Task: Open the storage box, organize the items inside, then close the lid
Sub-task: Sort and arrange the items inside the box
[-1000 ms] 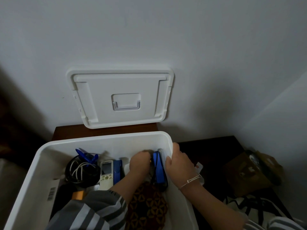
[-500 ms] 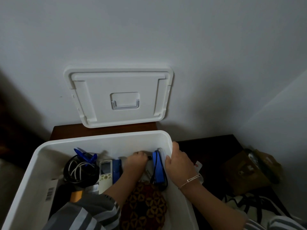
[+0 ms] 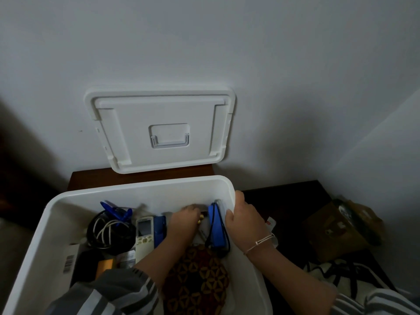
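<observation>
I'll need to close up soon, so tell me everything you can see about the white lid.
The white lid looks like moulded plastic, rectangular with rounded corners, a raised rim and a recessed central handle. It is off the storage box, standing tilted against the wall, lower edge on the brown wooden surface behind the box. Nothing else touches it.

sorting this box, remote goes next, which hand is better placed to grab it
Left. The left hand is inside the box, close beside the remote. The right hand grips the box's right wall, farther from the remote, and seems to steady it.
</observation>
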### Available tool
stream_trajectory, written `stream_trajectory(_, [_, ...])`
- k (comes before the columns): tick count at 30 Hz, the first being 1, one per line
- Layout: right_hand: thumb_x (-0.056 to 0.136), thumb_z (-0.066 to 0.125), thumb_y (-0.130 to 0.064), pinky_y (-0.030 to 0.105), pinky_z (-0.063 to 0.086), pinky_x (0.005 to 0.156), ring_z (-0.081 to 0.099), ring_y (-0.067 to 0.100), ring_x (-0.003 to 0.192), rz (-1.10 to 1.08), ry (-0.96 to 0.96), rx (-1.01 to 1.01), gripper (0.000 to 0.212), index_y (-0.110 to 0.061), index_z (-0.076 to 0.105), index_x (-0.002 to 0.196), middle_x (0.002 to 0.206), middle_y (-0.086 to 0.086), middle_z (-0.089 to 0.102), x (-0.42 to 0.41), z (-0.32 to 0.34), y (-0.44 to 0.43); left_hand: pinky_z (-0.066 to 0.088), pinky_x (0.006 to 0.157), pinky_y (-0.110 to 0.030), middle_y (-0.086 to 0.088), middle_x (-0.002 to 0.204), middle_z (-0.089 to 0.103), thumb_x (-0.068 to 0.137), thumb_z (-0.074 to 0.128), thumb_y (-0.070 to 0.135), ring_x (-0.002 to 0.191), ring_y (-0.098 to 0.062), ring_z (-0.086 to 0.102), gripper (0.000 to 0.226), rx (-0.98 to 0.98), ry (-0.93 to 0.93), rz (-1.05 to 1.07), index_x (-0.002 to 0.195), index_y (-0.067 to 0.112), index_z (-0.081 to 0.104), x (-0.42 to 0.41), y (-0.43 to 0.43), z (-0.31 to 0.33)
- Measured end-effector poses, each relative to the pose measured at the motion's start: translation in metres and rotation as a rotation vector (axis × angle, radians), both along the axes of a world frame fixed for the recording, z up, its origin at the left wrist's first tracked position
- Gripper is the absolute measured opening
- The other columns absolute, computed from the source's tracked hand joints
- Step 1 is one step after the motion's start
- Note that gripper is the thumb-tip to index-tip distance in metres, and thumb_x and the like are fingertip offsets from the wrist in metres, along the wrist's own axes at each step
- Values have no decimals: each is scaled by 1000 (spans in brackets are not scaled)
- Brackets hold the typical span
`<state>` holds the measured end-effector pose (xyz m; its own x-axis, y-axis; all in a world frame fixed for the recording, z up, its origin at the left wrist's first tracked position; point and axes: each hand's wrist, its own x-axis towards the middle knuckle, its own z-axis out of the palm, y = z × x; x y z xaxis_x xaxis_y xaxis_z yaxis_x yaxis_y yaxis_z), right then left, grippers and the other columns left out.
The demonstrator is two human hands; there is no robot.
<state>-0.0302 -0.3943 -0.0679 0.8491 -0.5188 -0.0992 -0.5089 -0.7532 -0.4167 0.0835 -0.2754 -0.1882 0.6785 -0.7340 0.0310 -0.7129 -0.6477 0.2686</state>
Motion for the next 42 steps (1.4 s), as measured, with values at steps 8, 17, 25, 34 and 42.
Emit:
stream_trajectory(8, [95,39,-28,36,55,67,59,20,82,-10,26,-11,33,-16,33,126,94,6,59,1,3,2,48,89,-28,0,124,62,94,55,27,109,-16,60,27,-12,68,3,119,20,61,2,-10,-20])
stream_trajectory(17, [96,39,-29,35,55,65,57,19,80,-7,11,-19,33,-14,35,125,85,0,50,1,4,3,43,79,-19,10,105,64,90,63,26,99,-9,61,25,-252,390,145,115,26,64,4,-5,-15])
stream_trajectory(25, [96,39,-29,38,56,68,59,20,83,-14,21,-24,38,-14,32,131,94,7,58,0,3,2,53,53,-22,-7,88,69,95,55,11,70,-15,65,16,-371,1107,402,108,17,49,8,7,12])
stream_trajectory(34, [95,41,-27,32,54,60,54,15,76,-27,-7,-12,35,-16,33,128,83,-2,46,1,-3,2,46,76,-17,5,122,62,87,67,12,96,-8,58,14,-310,642,199,90,25,61,4,2,0])
stream_trajectory(42, [95,41,-27,33,55,63,57,17,79,-24,-4,-6,34,-16,34,127,85,0,49,1,-3,1,44,75,-11,1,125,56,94,58,26,86,-9,62,18,-203,185,-25,106,16,65,-16,-2,-18])
